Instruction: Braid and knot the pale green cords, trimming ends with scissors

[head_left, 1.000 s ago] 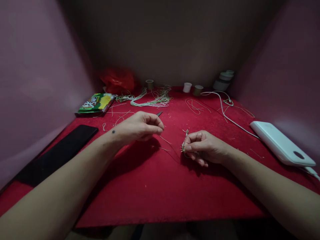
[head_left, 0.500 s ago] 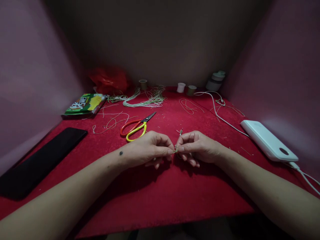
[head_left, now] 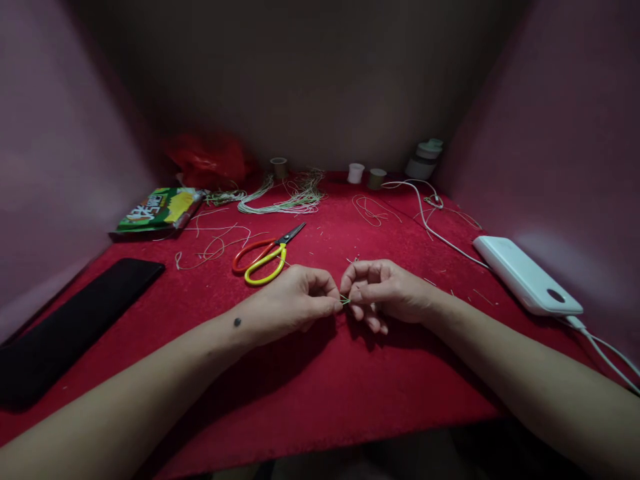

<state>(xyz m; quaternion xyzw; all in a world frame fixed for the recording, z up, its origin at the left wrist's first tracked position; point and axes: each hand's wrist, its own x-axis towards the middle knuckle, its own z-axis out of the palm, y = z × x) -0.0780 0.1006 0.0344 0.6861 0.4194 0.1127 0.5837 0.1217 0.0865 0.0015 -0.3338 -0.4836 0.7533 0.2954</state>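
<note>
My left hand [head_left: 295, 303] and my right hand [head_left: 383, 290] meet fingertip to fingertip over the middle of the red cloth table [head_left: 320, 387]. Both pinch a small knotted piece of pale green thread [head_left: 345, 300] between thumb and forefinger. Most of the piece is hidden inside the fingers; a short end sticks up behind my right hand. Orange and yellow scissors [head_left: 263, 253] lie just beyond my left hand, blades pointing away to the right.
A black phone [head_left: 70, 327] lies at the left edge, a green snack packet [head_left: 157, 208] behind it. Thread bundles [head_left: 285, 197], small spools [head_left: 356, 173] and a red bag [head_left: 210, 160] line the back. A white power bank [head_left: 525, 275] with cable sits right.
My left hand came in from the left and joined my right hand on the thread piece, uncovering the scissors. Both hands now pinch together, and the view has shifted slightly right.
</note>
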